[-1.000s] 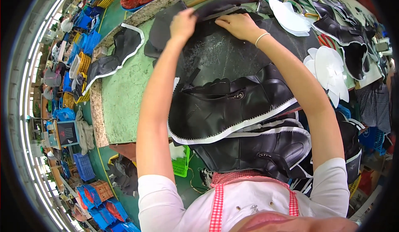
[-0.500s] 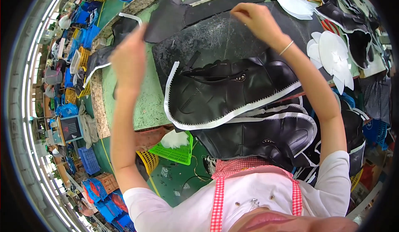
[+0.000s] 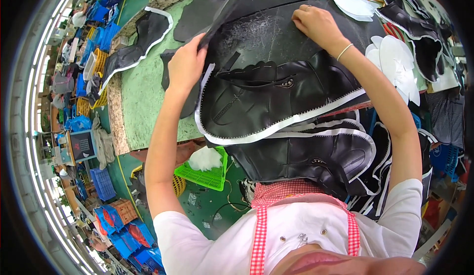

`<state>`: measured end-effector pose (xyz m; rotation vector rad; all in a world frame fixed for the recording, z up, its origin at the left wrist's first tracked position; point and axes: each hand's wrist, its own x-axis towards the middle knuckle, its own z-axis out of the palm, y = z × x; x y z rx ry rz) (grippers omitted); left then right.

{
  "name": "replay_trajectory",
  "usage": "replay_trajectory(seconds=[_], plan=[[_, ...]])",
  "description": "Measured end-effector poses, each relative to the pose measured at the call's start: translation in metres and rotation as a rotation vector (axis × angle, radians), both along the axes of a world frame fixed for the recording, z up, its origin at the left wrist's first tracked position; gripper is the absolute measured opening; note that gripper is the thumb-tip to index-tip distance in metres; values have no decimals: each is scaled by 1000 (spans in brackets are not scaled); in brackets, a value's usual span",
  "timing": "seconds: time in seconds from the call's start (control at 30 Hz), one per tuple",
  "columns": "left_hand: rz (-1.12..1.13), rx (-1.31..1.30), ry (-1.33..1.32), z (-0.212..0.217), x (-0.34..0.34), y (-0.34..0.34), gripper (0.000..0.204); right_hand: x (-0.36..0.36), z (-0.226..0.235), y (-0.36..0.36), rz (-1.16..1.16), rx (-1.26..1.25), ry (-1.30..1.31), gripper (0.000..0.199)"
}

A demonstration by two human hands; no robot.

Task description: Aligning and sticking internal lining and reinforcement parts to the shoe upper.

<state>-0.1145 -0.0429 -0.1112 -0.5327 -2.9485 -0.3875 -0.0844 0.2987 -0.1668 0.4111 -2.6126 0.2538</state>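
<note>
My left hand (image 3: 186,62) is closed around a thin dark sheet piece (image 3: 224,19), seen nearly edge-on, raised over the left side of the work surface. Over the black board (image 3: 276,33) is my right hand (image 3: 318,26), its fingers curled together; anything inside them is hidden. Between my forearms lies a black shoe upper (image 3: 276,102) with a white zigzag-stitched edge, its lower part overhanging the table's near edge. Below it, close to my apron, another black upper (image 3: 296,156) with white edging rests. Flat dark grey pieces (image 3: 197,13) lie beyond my left hand.
A further white-edged upper (image 3: 136,45) is at the table's left edge. White petal-shaped pieces (image 3: 392,60) and more uppers (image 3: 410,23) lie at the right. A green basket (image 3: 207,176) stands below the near edge. Blue and yellow crates line the floor at left.
My left hand has moved right and closer to the near upper, swinging the dark piece edge-on across the board. My right hand has shifted slightly right.
</note>
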Motion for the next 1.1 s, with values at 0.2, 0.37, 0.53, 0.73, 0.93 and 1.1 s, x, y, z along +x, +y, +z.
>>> replay_trajectory(seconds=[0.2, 0.37, 0.53, 0.73, 0.93, 1.1], plan=[[-289, 209, -326, 24, 20, -23, 71, 70, 72, -86, 317, -1079, -470, 7], [-736, 188, -306, 39, 31, -13, 52, 145, 57, -185, 847, -718, -462, 6], [-636, 351, -284, 12, 41, -24, 20, 162, 27, -217, 904, -382, -490, 9], [-556, 612, -244, 21, 67, -13, 13, 129, 66, -162, 661, -646, 69, 12], [-579, 709, -191, 45, 90, 5, 18, 100, 88, -136, 446, -696, 192, 31], [-502, 654, -308, 62, 100, 10, 21, 105, 88, -134, 455, -828, 117, 23]])
